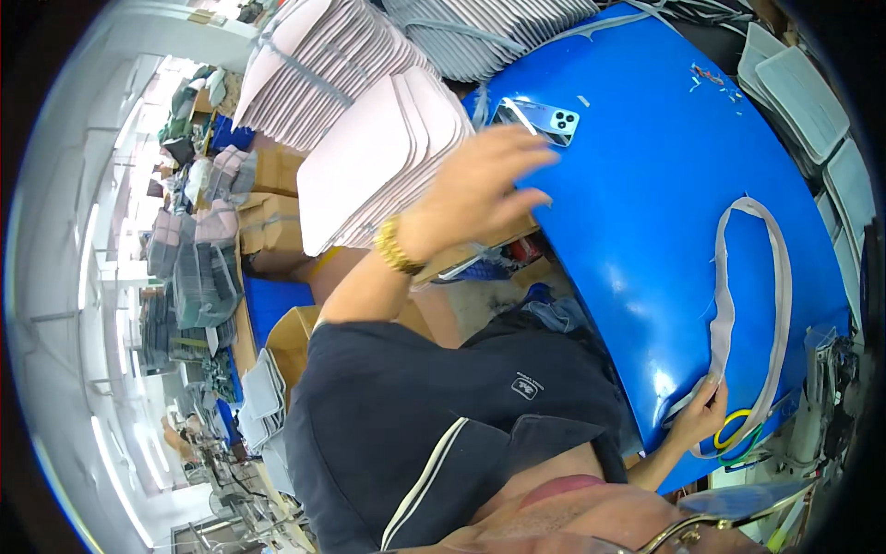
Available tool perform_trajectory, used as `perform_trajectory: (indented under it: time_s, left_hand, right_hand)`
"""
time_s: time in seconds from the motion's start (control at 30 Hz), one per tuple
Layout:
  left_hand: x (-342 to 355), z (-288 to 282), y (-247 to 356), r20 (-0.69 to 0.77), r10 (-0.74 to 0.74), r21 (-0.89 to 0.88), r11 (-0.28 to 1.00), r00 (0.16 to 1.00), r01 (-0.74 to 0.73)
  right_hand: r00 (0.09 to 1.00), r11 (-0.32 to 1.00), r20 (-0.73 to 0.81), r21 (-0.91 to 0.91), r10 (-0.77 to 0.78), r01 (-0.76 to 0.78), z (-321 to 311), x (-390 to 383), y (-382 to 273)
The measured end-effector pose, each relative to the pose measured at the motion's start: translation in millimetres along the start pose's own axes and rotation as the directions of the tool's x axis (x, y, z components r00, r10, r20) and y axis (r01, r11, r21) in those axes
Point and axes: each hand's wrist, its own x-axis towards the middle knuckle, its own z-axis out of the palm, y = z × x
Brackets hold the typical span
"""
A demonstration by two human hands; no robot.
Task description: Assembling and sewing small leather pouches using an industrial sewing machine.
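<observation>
My left hand (484, 185), blurred by motion and with a gold bracelet or watch at its wrist, hovers by the blue table's left edge. Its fingers are stretched out with the thumb apart, and nothing shows in it. Just beside it is a pile of pale pink flat panels (369, 152). At the table's near right, my right hand (699, 414) pinches a long grey fabric strip (783, 277), which loops away over the blue surface and back. Close to that hand lie a yellow ring handle (729, 427) and a green one, seemingly scissors.
The blue table (637, 203) carries a phone (554, 123) near its far left edge and small thread scraps (709, 76) farther off. Tied grey panels (489, 32) stand at the back, more grey panels (803, 102) along the right. Cardboard boxes (268, 222) are at left.
</observation>
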Motion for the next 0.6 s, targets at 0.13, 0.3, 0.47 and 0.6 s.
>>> perform_trajectory:
  time_s: [0.13,0.3,0.47,0.6]
  left_hand:
    - [-66,-50,-26,-0.163,-0.365,0.485,0.78,0.917,0.396]
    - [-126,-66,-87,-0.072,-0.524,0.217,0.822,0.849,0.526]
    - [-91,-54,-73,-0.03,-0.442,0.245,0.866,0.897,0.435]
    - [-36,-64,-72,0.017,-0.349,0.413,0.856,0.937,0.311]
  right_hand:
    - [0.999,0.999,-0.006,-0.015,-0.036,0.036,-3,0,2]
    - [0.998,0.998,-0.035,0.029,-0.049,0.05,1,1,-1]
    - [0.999,0.998,-0.037,0.04,-0.036,0.038,-3,-2,-18]
    - [0.998,0.999,-0.056,0.041,0.002,0.001,-3,-4,-13]
